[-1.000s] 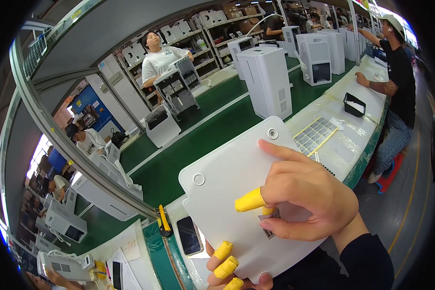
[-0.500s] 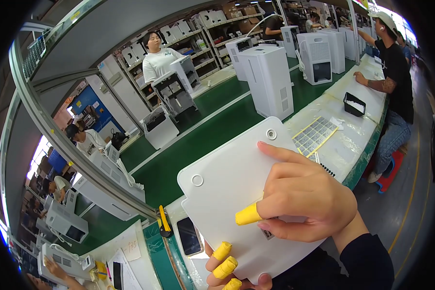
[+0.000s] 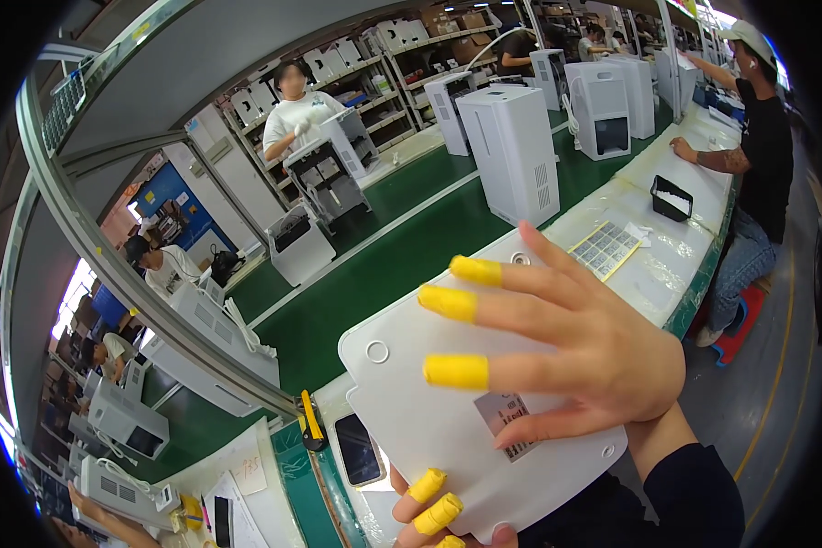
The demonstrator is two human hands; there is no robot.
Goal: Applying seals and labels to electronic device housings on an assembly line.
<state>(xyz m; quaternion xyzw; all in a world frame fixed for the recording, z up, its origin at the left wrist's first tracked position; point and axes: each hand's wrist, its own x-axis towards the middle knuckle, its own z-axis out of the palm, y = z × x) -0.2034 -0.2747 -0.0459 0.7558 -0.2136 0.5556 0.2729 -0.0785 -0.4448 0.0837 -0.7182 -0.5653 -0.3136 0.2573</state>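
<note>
A flat white plastic panel (image 3: 397, 402) with rounded corners and round feet or holes is tilted up before me. My left hand (image 3: 434, 511) grips its lower edge; yellow tape wraps several fingertips, and the thumb lies on the panel's face. Spread wide over the panel, my right hand (image 3: 594, 347) has its fingers stretched out, several also capped in yellow tape. Its thumb lies over a silver printed label (image 3: 493, 413) on the panel, which the hand partly covers. Whether the other right fingers touch the surface I cannot tell.
A green conveyor (image 3: 365, 283) carries white appliance housings (image 3: 511, 155). On the bench are a sheet of labels (image 3: 607, 248), a black bin (image 3: 671, 198), a phone (image 3: 360, 447) and a yellow-black cutter (image 3: 311, 420). A metal frame post (image 3: 155, 315) stands left. Co-workers (image 3: 758, 137) are nearby.
My right hand has opened from bent, gathered fingers to a wide spread over the panel, showing more of the silver label. The left hand keeps its hold, and the panel has shifted slightly.
</note>
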